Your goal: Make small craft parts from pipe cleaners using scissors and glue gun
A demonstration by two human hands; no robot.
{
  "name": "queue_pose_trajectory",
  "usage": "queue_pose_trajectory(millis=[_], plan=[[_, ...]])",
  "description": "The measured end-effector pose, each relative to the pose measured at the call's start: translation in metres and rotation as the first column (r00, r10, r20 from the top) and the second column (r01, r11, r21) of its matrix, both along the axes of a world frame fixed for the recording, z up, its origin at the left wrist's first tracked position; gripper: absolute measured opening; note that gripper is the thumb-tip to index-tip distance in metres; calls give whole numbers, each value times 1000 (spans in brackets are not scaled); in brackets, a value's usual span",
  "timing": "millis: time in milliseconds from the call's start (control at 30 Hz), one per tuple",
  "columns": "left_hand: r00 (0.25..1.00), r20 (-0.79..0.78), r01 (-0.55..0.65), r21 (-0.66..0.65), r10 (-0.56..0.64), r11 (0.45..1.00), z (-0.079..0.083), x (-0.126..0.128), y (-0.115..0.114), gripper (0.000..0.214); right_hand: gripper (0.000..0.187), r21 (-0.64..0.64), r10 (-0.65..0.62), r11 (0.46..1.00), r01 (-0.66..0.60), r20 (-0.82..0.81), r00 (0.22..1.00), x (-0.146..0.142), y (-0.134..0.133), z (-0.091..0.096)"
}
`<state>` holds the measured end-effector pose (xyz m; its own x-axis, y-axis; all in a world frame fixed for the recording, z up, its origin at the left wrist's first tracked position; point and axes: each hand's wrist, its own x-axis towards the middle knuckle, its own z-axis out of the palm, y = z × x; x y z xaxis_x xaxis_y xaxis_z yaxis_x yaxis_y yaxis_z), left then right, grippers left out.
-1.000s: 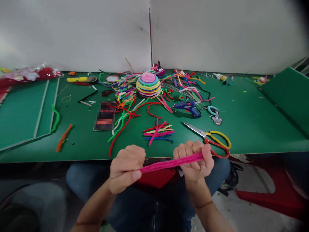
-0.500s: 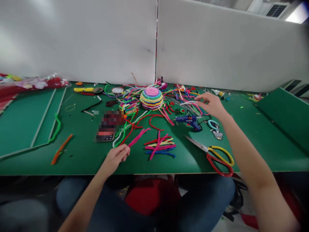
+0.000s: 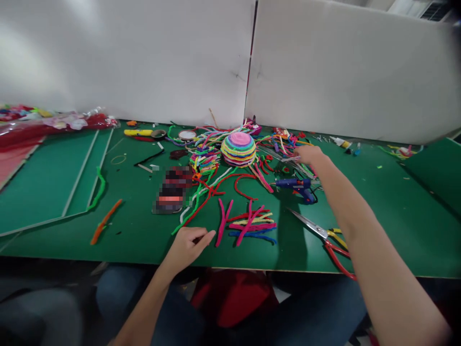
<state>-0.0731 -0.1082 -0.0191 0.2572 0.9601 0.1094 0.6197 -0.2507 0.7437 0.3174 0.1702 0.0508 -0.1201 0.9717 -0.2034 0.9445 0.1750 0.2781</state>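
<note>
My left hand rests at the table's front edge, fingers curled in and thumb laid along them, with nothing visible in it. Just right of its tip lies a forked pink pipe cleaner, apart from the hand by a narrow gap. Beside that is a small crossed stack of pink, red, yellow and blue pipe cleaners. My right hand reaches into a loose heap of coloured pipe cleaners; its fingertips are mostly hidden. A ball wrapped in rainbow pipe cleaners sits left of that heap.
A blue glue gun and large scissors lie below my right arm. Left of centre is a blurred-out phone-like object. An orange pipe cleaner, tape roll and plastic-wrapped bundle are further left. White panels stand behind.
The forked pink pipe cleaner has left my left hand and now lies on the table beside the stack. My right hand has lowered into the heap. The view has shifted slightly.
</note>
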Motion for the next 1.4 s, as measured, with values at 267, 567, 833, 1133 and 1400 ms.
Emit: queue_pose_trajectory(millis=[267, 567, 833, 1133, 1400], plan=[[999, -22, -28, 82, 30, 996, 5, 2, -1, 39, 20, 134, 70, 990, -47, -168, 983, 6, -5, 13], [978, -190, 12, 461, 86, 887, 17, 25, -11, 19, 61, 334, 150, 942, 36, -515, 844, 5, -31, 31], [754, -579, -178, 274, 310, 945, 23, 83, -1, 46, 43, 447, 256, 893, 62, -614, 747, -10, -79, 41], [640, -655, -271, 298, 403, 915, 41, 60, -4, 24, 12, 677, 559, 729, -102, -503, 659, 3, -191, 42], [779, -609, 32, 278, 150, 960, 38, 93, 7, 27, 21, 795, 709, 605, -42, -514, 483, 0, -261, 15]])
